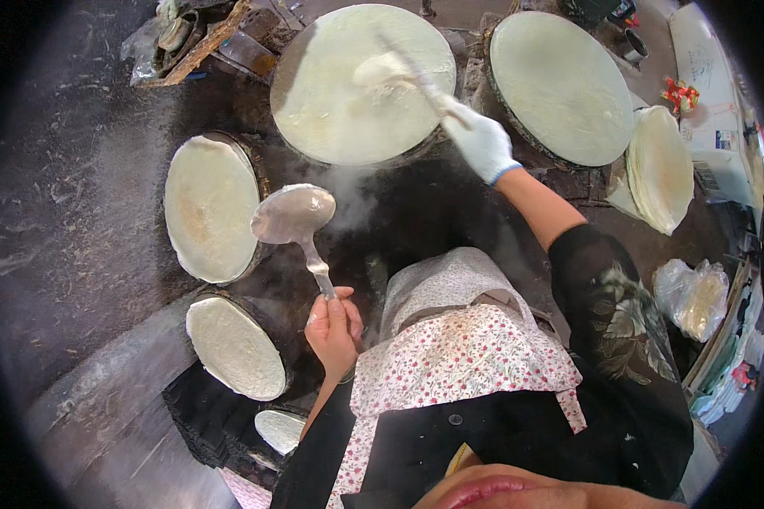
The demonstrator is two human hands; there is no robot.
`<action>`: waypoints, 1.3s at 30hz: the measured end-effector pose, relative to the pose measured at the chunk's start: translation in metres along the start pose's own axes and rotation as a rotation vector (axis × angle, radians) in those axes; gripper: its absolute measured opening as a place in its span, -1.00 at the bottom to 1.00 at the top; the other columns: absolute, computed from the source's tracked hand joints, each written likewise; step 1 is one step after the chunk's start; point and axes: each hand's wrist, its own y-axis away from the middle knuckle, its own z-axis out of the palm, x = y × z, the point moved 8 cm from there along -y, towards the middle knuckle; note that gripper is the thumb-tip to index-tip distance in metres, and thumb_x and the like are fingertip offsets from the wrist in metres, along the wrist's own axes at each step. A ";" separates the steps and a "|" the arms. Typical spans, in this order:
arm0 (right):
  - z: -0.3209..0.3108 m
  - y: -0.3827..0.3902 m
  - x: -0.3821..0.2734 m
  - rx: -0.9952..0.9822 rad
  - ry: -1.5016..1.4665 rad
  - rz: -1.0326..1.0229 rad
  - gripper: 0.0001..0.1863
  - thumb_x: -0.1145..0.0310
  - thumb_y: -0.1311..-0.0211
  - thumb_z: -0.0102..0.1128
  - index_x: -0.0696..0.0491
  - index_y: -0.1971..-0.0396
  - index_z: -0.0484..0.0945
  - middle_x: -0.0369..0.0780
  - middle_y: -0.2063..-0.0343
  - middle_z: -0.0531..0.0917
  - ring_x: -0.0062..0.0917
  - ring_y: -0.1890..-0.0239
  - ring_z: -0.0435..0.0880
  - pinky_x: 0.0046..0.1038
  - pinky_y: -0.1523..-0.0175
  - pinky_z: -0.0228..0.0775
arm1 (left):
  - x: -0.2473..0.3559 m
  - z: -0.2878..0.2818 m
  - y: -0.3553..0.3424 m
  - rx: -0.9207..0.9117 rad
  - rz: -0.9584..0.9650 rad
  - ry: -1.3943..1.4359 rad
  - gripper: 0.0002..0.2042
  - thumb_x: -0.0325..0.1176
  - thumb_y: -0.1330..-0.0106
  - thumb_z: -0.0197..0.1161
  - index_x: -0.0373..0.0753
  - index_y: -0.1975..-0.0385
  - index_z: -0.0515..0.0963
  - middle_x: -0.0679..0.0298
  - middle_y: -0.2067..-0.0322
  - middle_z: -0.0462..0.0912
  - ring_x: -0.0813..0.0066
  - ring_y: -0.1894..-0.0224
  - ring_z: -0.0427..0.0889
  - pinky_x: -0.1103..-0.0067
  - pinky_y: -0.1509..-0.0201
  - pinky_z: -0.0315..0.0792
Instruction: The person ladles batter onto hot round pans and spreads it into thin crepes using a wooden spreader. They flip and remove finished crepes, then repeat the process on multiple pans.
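My left hand [333,335] is bare and closed round the handle of a metal ladle [293,214]. The ladle's round bowl, wet with pale batter, hangs in front of the left pancake [212,209]. My right hand [477,140], in a white glove with a blue cuff, grips a batter spreader [418,78] whose far end is blurred by motion. That tool reaches over a large round sheet of pale batter [348,119] on the far middle griddle. A brighter wet patch of batter lies beneath the blur.
Another big batter round [560,89] covers the far right griddle. Beside it lies a stack of thin pancakes [659,170]. Nearer on the left are a smaller round [236,348] and a white one [280,430]. A plastic bag [692,299] sits at right. Steam drifts over the middle.
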 end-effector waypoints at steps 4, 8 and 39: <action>-0.005 0.041 -0.013 0.072 0.024 0.010 -0.55 0.24 -0.53 0.23 -0.27 -0.37 0.57 -0.18 -0.30 0.64 -0.38 -0.29 0.68 -0.41 -0.34 0.50 | -0.009 -0.018 0.001 0.021 -0.031 -0.003 -0.78 -0.39 -0.69 0.00 -0.39 0.00 0.56 0.41 0.55 0.47 0.77 0.63 0.28 0.70 0.58 0.12; 0.039 0.041 -0.012 -0.254 -0.065 0.220 -0.57 0.26 -0.49 0.29 -0.23 -0.32 0.62 -0.07 -0.11 0.75 -0.32 -0.20 0.75 -0.42 -0.25 0.54 | -0.005 -0.027 -0.007 -0.010 -0.016 0.010 -0.78 -0.39 -0.69 0.01 -0.39 -0.01 0.56 0.43 0.55 0.47 0.77 0.63 0.28 0.71 0.57 0.12; 0.002 0.036 0.003 -0.206 0.106 -0.102 -0.54 -0.01 -0.43 0.33 -0.37 -0.29 0.65 -0.04 0.22 0.80 -0.17 0.23 0.84 -0.29 0.10 0.65 | 0.024 0.074 -0.159 -0.072 -0.146 0.395 -0.85 -0.39 -0.68 -0.03 -0.29 0.11 0.46 0.26 0.30 0.48 0.64 0.48 0.39 0.69 0.54 0.32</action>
